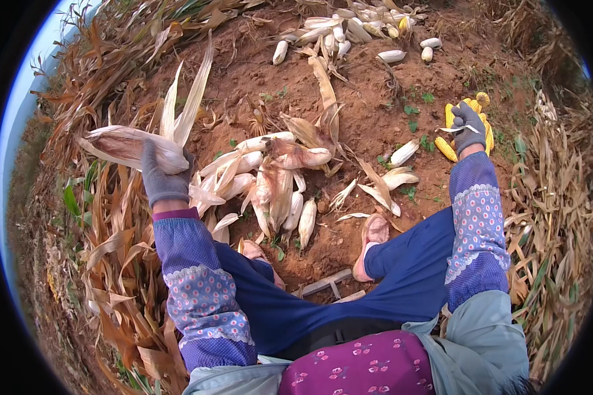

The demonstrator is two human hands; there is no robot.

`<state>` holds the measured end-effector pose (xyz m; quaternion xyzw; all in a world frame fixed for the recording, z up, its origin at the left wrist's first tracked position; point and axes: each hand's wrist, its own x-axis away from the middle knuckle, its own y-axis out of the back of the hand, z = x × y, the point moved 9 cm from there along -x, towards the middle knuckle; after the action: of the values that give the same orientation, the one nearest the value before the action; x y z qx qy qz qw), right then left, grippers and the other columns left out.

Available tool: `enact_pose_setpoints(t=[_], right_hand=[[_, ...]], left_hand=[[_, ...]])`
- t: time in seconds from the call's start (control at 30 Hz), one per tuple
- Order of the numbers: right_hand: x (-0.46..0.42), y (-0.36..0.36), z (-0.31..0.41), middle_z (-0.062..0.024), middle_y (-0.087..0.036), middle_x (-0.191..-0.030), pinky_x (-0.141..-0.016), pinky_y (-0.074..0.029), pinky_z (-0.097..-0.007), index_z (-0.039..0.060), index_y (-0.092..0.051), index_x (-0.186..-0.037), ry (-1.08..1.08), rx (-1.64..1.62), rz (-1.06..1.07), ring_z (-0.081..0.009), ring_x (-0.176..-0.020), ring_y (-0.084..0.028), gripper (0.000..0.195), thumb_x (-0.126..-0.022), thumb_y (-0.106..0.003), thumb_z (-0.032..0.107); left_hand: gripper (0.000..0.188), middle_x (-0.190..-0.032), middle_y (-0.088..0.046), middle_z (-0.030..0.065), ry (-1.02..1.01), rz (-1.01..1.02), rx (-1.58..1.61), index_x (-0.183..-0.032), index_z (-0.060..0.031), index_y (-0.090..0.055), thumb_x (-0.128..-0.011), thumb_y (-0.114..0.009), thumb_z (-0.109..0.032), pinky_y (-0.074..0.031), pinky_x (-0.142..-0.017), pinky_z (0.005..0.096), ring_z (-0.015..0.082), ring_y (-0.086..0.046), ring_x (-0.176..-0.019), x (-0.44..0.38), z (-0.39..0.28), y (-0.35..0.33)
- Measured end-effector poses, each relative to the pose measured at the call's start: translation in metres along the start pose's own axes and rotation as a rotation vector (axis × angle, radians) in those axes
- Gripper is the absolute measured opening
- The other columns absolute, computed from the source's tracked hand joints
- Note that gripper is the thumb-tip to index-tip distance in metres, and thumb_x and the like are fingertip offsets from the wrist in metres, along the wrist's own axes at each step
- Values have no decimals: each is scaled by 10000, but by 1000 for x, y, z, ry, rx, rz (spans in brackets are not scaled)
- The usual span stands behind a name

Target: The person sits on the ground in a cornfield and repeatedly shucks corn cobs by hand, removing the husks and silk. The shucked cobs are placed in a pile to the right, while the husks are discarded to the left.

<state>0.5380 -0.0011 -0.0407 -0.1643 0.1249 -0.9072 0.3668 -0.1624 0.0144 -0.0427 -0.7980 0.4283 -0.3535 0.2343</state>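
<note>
My left hand [165, 180], in a grey glove, grips a pale dry corn husk [133, 143]. Two long husk leaves stand up from it; whether an ear is inside is hidden. Far to the right, my gloved right hand [467, 123] is over a small pile of bare yellow corn cobs [445, 148]. A thin pale strip [467, 128] crosses its curled fingers. The glove hides whether a cob is in the grasp. Between the hands, a heap of ears in husks [272, 182] lies on the reddish soil in front of my feet.
More husked-over ears [346, 29] are heaped farther off. Single ears, including one in pale husk [403, 153], lie on the soil. Dry corn stalks [123, 247] bank up at the left, with more stalks [553, 232] at right. A wooden frame [326, 284] shows between my shoes.
</note>
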Motion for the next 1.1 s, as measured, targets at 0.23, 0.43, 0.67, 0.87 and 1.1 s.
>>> enact_pose_setpoints(t=[0.23, 0.43, 0.67, 0.87, 1.1], right_hand=[[101, -116, 6, -23, -604, -721, -389, -350, -207, 56, -620, -1001, 217, 797, 469, -61, -445, -473, 218, -794, -617, 122], [125, -118, 12, -3, -564, -723, -424, -377, -207, 53, -594, -1015, 183, 894, 650, -56, -482, -487, 247, -785, -608, 140], [127, -98, -5, -11, -543, -694, -438, -391, -220, 28, -574, -1025, 115, 1115, 718, -72, -494, -496, 300, -764, -616, 171], [145, -125, -58, -43, -583, -786, -689, -462, -285, 60, -562, -1021, 303, 1458, 977, -137, -706, -551, 314, -756, -616, 220], [204, -160, -231, -111, -644, -903, -752, -484, -406, 141, -603, -992, 291, 1903, 1442, -306, -855, -620, 269, -738, -558, 220]], left_hand=[[538, -1001, -551, 93, -182, -128, -152, -1130, -104, -483, -744, -703, -408, -489, -704, 410, 270, -554, -842, 40, -63, 65], [576, -1082, -575, 106, -317, -480, -428, -1190, 53, -481, -764, -720, -253, -478, -811, 322, 215, -582, -919, 104, -104, 335], [533, -1030, -591, 99, 209, -1086, -1212, -1190, -25, -530, -707, -693, -177, -473, -756, 333, 235, -573, -865, 280, -111, 467], [489, -1060, -585, 134, -165, -885, -1376, -1170, 44, -511, -684, -485, 84, -451, -794, 261, 210, -566, -864, 248, -197, 367], [276, -1076, -592, 97, -602, 83, -1170, -1129, 26, -555, -856, -511, 12, -455, -877, 276, 170, -577, -977, 139, -96, 2]])
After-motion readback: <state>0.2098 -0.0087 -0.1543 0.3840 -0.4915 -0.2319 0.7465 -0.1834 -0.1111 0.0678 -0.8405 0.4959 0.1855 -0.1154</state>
